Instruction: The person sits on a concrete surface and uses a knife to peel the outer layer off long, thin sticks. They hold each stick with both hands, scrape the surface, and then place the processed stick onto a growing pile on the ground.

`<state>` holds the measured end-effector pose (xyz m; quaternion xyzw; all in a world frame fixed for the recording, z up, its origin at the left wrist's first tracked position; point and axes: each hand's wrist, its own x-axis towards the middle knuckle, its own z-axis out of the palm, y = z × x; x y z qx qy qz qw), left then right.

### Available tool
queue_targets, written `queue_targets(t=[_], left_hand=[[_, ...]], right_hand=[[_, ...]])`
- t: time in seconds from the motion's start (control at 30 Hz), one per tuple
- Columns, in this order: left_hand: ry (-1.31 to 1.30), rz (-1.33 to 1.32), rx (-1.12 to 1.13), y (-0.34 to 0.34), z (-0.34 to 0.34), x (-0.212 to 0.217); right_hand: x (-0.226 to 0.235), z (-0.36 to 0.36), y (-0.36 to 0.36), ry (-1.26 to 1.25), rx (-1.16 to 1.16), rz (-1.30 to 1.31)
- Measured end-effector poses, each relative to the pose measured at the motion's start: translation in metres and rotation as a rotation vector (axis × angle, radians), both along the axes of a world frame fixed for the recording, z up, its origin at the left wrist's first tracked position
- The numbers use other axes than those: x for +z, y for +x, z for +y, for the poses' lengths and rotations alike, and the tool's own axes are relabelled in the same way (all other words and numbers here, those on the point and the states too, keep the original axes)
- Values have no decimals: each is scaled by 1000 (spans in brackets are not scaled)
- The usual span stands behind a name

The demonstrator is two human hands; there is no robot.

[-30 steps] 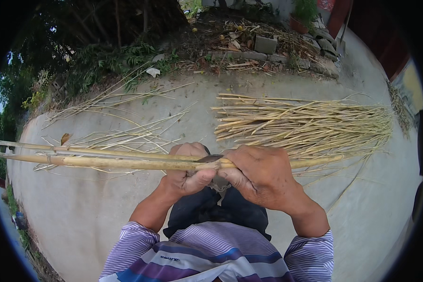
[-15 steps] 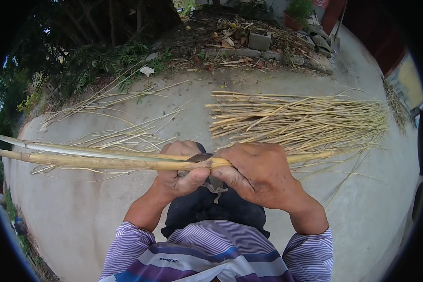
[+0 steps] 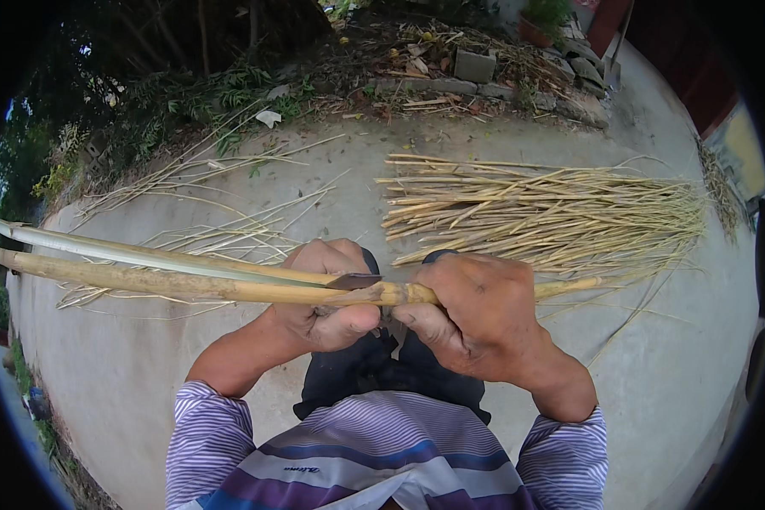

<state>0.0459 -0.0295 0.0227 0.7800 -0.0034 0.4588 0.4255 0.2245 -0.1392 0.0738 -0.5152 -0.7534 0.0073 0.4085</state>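
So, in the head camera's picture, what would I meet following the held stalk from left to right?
Split halves → left hand → right hand → right end. The blade is left out, as it overlaps the left hand's stretch.

Along the far edge, a grey block (image 3: 475, 66) amid dry litter (image 3: 416, 64); farther right, a green plant (image 3: 550, 12) in a reddish pot (image 3: 534, 33). Near leafy greenery (image 3: 191, 106), a white scrap (image 3: 269, 118). Underneath, pale concrete (image 3: 127, 382).
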Motion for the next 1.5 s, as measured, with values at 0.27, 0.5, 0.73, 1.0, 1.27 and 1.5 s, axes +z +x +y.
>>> queue_targets(t=[0.27, 0.5, 0.73, 1.0, 1.27, 1.5], left_hand=[[-147, -145, 39, 16, -12, -31], [-306, -221, 91, -31, 22, -8], [-43, 51, 209, -23, 21, -34], [-85, -126, 295, -11, 9, -40], [-167, -190, 317, -47, 24, -12], [-33, -137, 253, -21, 9, -30]], right_hand=[[3, 4, -6, -29, 45, -10], [-10, 10, 36, -22, 14, -48], [-6, 29, 1, -123, 98, -14], [-8, 32, -7, -184, 114, 47], [-11, 30, 15, -134, 93, 23], [-1, 28, -12, -100, 157, 42]])
